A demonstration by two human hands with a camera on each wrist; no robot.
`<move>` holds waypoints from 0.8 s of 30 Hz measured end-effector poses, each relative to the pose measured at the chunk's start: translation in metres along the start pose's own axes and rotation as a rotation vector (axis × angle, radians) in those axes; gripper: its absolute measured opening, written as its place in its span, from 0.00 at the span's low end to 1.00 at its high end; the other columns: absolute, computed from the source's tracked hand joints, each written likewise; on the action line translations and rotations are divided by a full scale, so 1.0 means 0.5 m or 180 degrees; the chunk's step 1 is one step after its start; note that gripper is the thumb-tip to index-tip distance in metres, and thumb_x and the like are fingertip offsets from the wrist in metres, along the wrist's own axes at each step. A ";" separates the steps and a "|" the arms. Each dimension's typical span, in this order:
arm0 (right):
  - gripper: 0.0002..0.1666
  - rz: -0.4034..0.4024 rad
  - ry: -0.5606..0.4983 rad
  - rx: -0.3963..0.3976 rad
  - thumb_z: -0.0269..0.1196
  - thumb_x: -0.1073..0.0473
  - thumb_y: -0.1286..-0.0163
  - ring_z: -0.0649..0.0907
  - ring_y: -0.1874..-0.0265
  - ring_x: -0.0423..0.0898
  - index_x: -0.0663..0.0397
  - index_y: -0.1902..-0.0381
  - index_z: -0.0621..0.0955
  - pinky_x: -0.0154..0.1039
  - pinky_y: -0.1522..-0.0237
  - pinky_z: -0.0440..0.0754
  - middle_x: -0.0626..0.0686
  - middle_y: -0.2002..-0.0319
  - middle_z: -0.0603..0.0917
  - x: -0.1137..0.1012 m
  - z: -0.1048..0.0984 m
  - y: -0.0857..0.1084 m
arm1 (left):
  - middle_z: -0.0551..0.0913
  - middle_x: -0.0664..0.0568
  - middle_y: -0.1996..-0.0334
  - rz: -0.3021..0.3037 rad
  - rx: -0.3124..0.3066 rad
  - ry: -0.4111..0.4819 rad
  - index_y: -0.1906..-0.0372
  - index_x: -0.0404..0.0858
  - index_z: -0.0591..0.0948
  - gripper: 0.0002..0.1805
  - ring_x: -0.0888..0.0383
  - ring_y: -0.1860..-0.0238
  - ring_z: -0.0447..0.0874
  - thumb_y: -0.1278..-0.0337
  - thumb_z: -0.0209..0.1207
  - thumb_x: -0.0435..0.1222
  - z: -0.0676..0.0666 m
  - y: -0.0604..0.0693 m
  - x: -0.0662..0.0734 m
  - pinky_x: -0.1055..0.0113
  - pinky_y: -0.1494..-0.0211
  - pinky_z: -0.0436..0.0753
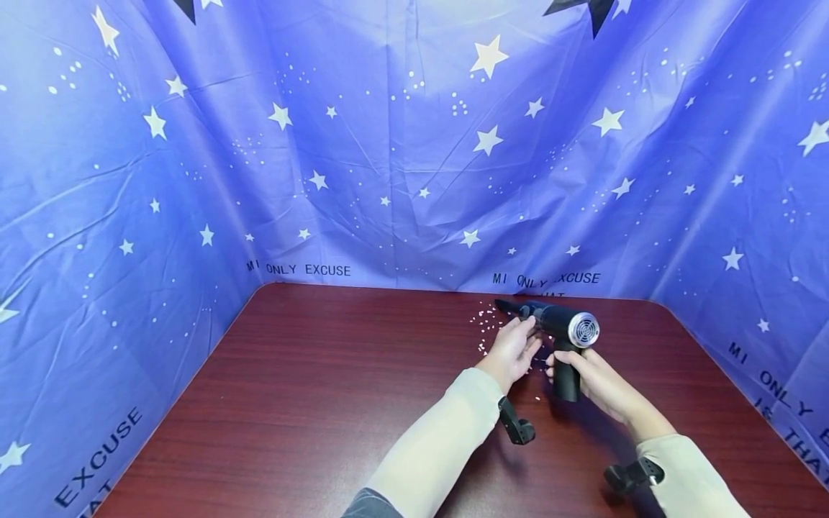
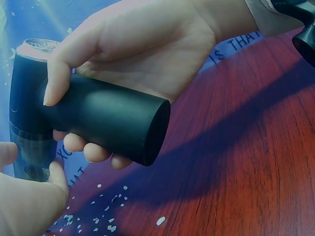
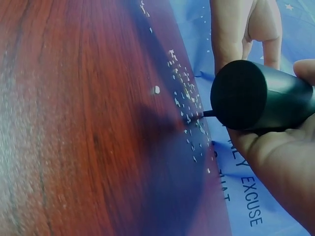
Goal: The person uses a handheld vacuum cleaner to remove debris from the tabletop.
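A black handheld vacuum cleaner (image 1: pixel 555 316) with a silver vented end is held above the table's far right part. My right hand (image 1: pixel 605 381) grips its thick handle (image 2: pixel 115 115), thumb on one side and fingers round the other. With thumb and fingers my left hand (image 1: pixel 514 352) holds the front section, around the see-through dust cup (image 2: pixel 32 150). A narrow dark nozzle (image 1: pixel 506 307) points away toward the back left. Small white scraps (image 3: pixel 178 102) lie scattered on the table below and beside the vacuum. In the right wrist view, the handle hides most of the vacuum's body.
The dark red wooden table (image 1: pixel 291 403) ends at a blue star-print curtain (image 1: pixel 388 180), which surrounds it at the back and both sides. Black wrist devices (image 1: pixel 518 424) sit on both sleeves. One larger white scrap (image 2: pixel 160 221) lies apart from the others.
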State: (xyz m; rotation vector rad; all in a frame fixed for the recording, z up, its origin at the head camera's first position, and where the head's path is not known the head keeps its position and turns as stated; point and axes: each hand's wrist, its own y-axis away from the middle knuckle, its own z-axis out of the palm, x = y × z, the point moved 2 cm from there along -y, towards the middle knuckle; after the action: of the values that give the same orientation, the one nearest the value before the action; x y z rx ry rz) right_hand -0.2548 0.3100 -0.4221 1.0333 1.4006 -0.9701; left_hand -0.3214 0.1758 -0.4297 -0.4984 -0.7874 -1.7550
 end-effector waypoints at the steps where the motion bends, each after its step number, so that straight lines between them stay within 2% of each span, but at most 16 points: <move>1: 0.08 0.0007 -0.0006 0.0013 0.50 0.60 0.20 0.84 0.60 0.41 0.54 0.51 0.76 0.37 0.54 0.84 0.50 0.60 0.83 0.000 0.000 0.000 | 0.81 0.36 0.45 0.0005 0.0007 -0.0005 0.28 0.26 0.63 0.30 0.43 0.40 0.77 0.31 0.58 0.29 0.000 0.001 0.000 0.52 0.32 0.72; 8: 0.10 0.0094 -0.0006 0.0064 0.50 0.59 0.20 0.84 0.60 0.42 0.58 0.49 0.74 0.39 0.54 0.85 0.51 0.60 0.83 -0.001 0.002 -0.005 | 0.80 0.35 0.43 0.0052 -0.0007 -0.0070 0.30 0.27 0.66 0.28 0.42 0.39 0.75 0.31 0.58 0.30 -0.005 0.003 0.004 0.51 0.32 0.71; 16: 0.11 0.0159 0.0012 0.0065 0.51 0.59 0.21 0.84 0.61 0.43 0.59 0.48 0.74 0.41 0.54 0.85 0.54 0.59 0.82 0.001 0.008 -0.016 | 0.79 0.34 0.42 0.0076 0.0062 -0.0045 0.27 0.25 0.59 0.34 0.40 0.38 0.76 0.32 0.59 0.31 -0.016 0.003 0.015 0.53 0.33 0.74; 24: 0.10 -0.0001 -0.0050 -0.0019 0.49 0.62 0.21 0.84 0.62 0.42 0.56 0.47 0.73 0.40 0.56 0.85 0.50 0.62 0.83 -0.008 0.001 -0.006 | 0.78 0.35 0.43 0.0030 0.0116 0.0104 0.27 0.25 0.60 0.36 0.41 0.38 0.75 0.34 0.61 0.30 -0.015 0.010 0.008 0.51 0.32 0.72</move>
State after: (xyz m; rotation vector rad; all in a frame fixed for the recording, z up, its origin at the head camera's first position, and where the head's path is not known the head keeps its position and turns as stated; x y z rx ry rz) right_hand -0.2577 0.3085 -0.4181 1.0190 1.3899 -0.9719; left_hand -0.3175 0.1666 -0.4308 -0.4475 -0.7915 -1.7330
